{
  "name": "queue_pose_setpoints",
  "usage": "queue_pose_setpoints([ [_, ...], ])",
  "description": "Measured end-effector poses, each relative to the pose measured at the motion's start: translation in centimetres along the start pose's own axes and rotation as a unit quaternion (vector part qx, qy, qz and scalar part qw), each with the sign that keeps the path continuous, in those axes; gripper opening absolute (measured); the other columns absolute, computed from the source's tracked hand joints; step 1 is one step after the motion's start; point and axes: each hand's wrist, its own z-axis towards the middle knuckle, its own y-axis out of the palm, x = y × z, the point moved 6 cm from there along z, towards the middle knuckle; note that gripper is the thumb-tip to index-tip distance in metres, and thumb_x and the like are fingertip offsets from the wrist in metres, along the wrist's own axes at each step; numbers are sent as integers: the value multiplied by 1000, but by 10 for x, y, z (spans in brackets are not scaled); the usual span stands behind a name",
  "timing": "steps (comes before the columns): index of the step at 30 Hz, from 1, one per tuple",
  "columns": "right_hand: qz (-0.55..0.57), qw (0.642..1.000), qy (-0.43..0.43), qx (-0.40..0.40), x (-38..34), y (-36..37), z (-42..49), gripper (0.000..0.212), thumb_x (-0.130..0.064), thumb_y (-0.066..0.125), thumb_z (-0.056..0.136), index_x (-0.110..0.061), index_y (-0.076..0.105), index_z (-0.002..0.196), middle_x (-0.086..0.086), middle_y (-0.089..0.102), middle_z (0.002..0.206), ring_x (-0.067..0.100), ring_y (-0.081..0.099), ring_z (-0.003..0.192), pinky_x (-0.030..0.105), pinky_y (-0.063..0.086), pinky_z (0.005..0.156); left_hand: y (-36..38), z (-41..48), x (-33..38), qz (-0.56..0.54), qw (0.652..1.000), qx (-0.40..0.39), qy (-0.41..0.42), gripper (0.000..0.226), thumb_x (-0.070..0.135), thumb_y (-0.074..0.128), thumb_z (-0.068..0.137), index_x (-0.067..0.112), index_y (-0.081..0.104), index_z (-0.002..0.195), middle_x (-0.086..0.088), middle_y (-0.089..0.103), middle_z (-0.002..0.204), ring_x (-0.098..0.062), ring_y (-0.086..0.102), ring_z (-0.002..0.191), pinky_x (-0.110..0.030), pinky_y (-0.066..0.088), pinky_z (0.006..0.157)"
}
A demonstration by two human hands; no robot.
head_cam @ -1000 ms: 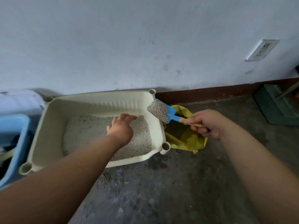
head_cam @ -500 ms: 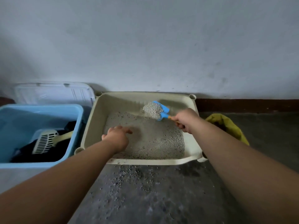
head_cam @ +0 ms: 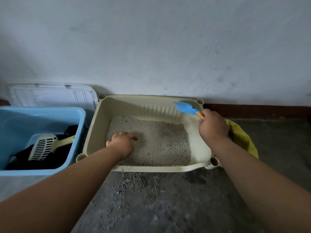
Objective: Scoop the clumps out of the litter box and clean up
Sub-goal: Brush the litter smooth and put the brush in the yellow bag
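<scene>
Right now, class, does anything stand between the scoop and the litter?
Nothing visible does. The right hand holds the scoop at the box's far right corner; the left hand rests on the litter farther left, clear of that path.

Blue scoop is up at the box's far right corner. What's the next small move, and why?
Probably lower the blue scoop into the litter for a scooping pass: its visible face looks bare, the right hand grips its handle near the litter box corner, and the left hand is over the litter.
</scene>
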Motion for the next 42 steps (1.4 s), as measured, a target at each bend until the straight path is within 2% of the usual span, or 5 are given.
queue_pose_setpoints([
  [10,7,994,-99,-36,-4,6,-18,12,-18,52,91,-16,54,102,8,60,97,33,58,86,30,32,60,5,-1,27,-4,1000,8,20,48,16,47,92,37,46,135,1,31,150,-26,26,138,-50,25,109],
  [18,195,979,48,-10,63,-36,-16,7,-26,62,86,-25,67,91,-3,65,77,20,61,71,39,54,65,15,2,80,-8,997,1,77,45,19,46,92,37,47,134,1,32,150,-26,30,137,-51,27,110],
  [22,224,971,88,-13,112,-51,-29,16,-22,69,83,-26,70,98,-4,66,87,12,59,76,24,45,65,22,6,127,-21,992,0,128,40,24,49,93,36,49,132,1,34,149,-26,31,137,-51,28,112],
  [30,293,938,187,-2,218,-74,-53,24,-5,77,70,-20,75,88,2,68,79,17,59,74,25,43,69,48,7,213,-22,979,-15,200,33,36,48,95,36,52,129,-2,38,146,-27,35,135,-51,31,110],
  [42,-71,981,39,-178,166,4,-34,19,-34,47,95,-21,60,89,-1,58,84,15,55,74,29,47,61,70,-1,230,-28,979,-57,195,41,30,45,99,30,42,140,-6,33,150,-29,43,131,-41,39,106],
])
